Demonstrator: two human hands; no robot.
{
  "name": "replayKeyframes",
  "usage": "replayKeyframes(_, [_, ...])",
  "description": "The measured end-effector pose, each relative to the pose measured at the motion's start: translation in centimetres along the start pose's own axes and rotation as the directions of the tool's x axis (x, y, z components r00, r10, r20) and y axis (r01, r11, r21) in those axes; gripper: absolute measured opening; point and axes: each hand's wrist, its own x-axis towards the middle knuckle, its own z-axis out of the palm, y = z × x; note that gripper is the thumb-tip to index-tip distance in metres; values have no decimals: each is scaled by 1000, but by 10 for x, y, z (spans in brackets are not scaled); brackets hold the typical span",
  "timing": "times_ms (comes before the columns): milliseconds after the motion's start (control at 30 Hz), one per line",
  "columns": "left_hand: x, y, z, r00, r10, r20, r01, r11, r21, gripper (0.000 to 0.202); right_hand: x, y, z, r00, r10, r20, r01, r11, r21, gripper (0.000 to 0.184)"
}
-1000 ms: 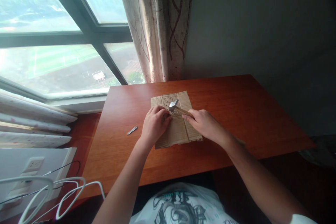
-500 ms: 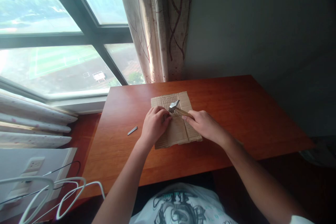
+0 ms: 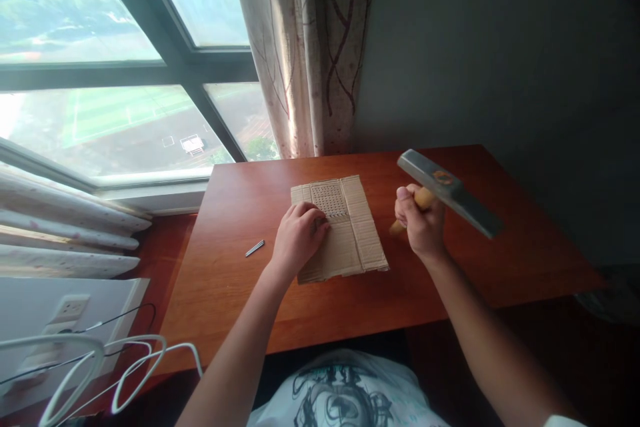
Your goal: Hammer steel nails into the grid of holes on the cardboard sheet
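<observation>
A flat piece of corrugated cardboard [image 3: 350, 233] lies on the red-brown wooden desk [image 3: 450, 267]; its upper part is dotted with a grid of small holes. My left hand [image 3: 299, 240] rests on the cardboard's left side, fingers pinched together at the edge of the holed patch on something too small to make out. My right hand [image 3: 423, 223] is closed round the wooden handle of a hammer [image 3: 447, 192], raised above the desk to the right of the cardboard, its metal head up and pointing right.
Loose nails [image 3: 255, 248] lie on the desk left of my left hand. A curtain [image 3: 310, 47] and window stand behind the desk. White cables [image 3: 100, 360] and a wall socket [image 3: 70, 309] are at lower left.
My right hand has lifted the hammer off the cardboard, swinging it up and to the right. My left hand has stayed pinched on the cardboard.
</observation>
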Motion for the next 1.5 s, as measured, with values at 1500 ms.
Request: replayKeyframes(1500, [-63, -88, -69, 832, -479, 281, 289, 806, 517, 32, 1, 29, -6, 989, -44, -144, 102, 900, 424, 52])
